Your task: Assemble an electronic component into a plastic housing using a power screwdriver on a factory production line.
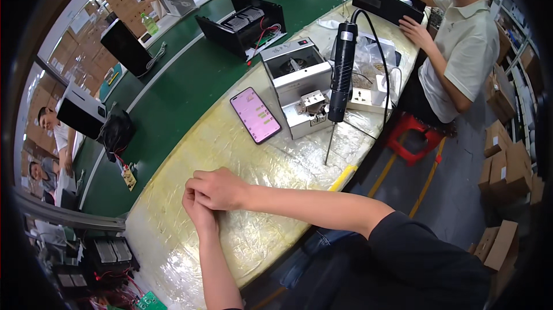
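My right hand (223, 188) is closed and folded over my left hand (200, 211), and the two rest together above the film-covered worktable (242, 177). The left hand's fingers curl in under the right and are partly hidden. No object shows in either hand. Nearest to them lies a smartphone (255, 115) with a lit pink screen showing chat bubbles. Beyond it stands a grey metal screw feeder (299, 88), open on top. A black electric screwdriver (344, 71) hangs upright from a cable, its long thin bit pointing down toward the tabletop.
Behind the table runs a green conveyor (184, 103) carrying an open black casing (245, 25) and other black units. A white power strip (368, 100) sits right of the feeder. At the right, a co-worker (461, 51) handles a black panel. A red stool (416, 137) and cardboard boxes (510, 169) stand there.
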{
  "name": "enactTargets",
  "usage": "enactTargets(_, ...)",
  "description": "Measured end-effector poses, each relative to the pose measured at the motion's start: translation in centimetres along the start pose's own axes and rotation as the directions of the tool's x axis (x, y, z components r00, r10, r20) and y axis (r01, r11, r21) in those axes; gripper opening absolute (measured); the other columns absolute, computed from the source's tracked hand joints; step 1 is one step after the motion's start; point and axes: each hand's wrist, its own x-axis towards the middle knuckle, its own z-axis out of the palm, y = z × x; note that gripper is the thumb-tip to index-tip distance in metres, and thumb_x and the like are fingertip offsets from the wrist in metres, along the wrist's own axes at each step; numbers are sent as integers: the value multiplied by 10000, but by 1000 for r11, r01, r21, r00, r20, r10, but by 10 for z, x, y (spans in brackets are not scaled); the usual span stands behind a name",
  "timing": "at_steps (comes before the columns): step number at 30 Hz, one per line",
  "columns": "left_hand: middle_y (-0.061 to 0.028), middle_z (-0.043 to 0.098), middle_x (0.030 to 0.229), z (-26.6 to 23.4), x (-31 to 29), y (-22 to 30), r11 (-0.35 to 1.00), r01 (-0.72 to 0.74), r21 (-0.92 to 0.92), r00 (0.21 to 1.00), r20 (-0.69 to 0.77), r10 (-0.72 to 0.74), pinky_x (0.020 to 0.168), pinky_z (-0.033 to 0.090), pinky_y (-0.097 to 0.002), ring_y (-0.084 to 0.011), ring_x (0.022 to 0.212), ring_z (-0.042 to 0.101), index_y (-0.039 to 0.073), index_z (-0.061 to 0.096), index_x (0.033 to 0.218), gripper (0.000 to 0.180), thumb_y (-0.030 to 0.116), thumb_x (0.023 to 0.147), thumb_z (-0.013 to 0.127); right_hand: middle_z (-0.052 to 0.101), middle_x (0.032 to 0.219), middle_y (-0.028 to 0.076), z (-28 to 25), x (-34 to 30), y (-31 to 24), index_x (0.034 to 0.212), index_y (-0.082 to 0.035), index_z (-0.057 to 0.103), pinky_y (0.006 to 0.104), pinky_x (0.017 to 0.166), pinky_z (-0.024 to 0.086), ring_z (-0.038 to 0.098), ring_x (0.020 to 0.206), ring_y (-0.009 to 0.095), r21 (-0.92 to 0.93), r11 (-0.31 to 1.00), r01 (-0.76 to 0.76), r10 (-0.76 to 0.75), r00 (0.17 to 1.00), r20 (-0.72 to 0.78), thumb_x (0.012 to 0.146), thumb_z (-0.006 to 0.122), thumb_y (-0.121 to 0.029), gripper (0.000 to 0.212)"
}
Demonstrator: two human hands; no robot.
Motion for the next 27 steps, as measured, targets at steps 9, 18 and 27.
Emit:
enactTargets(9,-43,673,992,9,-3,14,983,-22,185,1000,4,22,743,483,-225,-82,862,604,-25,645,1109,213,146,1031,545,707,893,143,-19,6,8,1076,-55,655,386,694,539,688,787,321,385,896,-223,235,972,17,909,572,-152,211)
enactTargets(18,-55,681,994,8,-5,15,984,-77,164,997,-15,81,810,509,-247,-110,902,635,-27,642,1120,208,129,1033,536,709,928,163,-3,4,2,1060,-44,660,414,721,544,687,822,349,354,927,-122,143,989,-34,907,581,-125,190)
enactTargets(27,-66,646,844,9,-5,19,987,4,162,1000,1,-5,567,466,-239,-97,648,567,-18,639,1066,205,168,1027,562,535,1289,196,-57,36,38,1419,-53,430,508,1025,372,467,1225,370,-380,838,-391,274,905,-326,848,695,-227,652)
